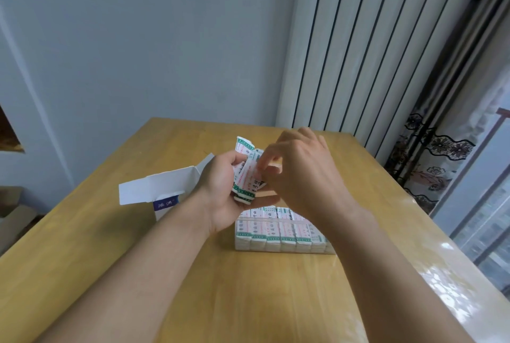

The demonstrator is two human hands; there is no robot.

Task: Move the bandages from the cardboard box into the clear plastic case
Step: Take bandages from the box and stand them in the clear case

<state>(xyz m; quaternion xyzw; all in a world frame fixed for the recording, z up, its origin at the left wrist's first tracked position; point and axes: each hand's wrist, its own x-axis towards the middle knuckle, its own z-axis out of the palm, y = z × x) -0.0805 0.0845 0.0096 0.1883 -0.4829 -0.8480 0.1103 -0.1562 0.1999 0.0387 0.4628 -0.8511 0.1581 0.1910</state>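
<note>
Case [278, 235] on table [193, 287], packed with bandage rows, sits just below both hands. Left hand [220, 190] grips bandages [245, 177]; right hand [298, 174] pinches their top. Box [162, 190] open, left of grip.

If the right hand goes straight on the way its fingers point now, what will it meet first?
The right hand points leftward at the bundle of bandages held in the left hand. Its fingers seem already at the bundle, so it would meet that first; depth is unclear.
</note>
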